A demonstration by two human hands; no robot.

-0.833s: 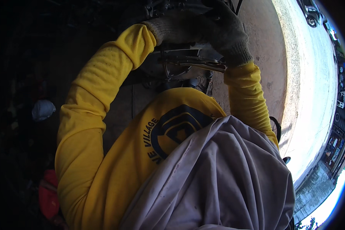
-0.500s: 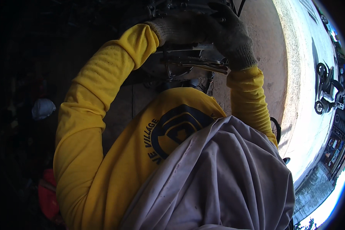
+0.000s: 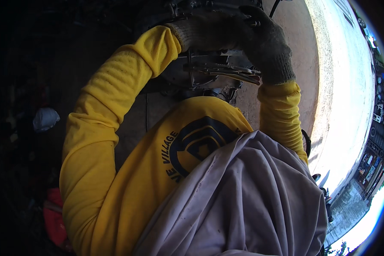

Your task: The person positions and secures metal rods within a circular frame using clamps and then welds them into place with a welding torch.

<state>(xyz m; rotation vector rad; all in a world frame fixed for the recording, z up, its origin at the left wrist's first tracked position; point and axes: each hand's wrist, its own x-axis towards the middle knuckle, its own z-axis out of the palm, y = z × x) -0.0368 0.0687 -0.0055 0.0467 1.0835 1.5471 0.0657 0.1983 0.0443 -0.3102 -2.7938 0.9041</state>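
Observation:
My left hand point(image 3: 211, 32), in a dark knitted glove, reaches across the upper middle over a dark metal assembly point(image 3: 179, 74). Its fingers are hidden in shadow and behind the other hand. My right hand point(image 3: 269, 47), gloved alike, meets it from the right with its fingers curled at the top edge of the assembly. A small shiny metal piece point(image 3: 255, 23) shows by those fingers; whatever lies inside the grip is hidden. Below the hands, thin metal bars point(image 3: 228, 71) stick out of the assembly toward the right.
A brown floor point(image 3: 296, 42) borders bright, sunlit ground point(image 3: 345, 77) on the right. Deep shadow covers the left side, where a pale rounded bundle point(image 3: 46, 119) and a red item point(image 3: 54, 217) lie. Tyres point(image 3: 375, 132) and other goods line the far right rim.
Both hands have shifted slightly right, still together at the assembly. The motorcycle on the sunlit ground has left its earlier place; a dark shape now shows lower, beside the grey cloth.

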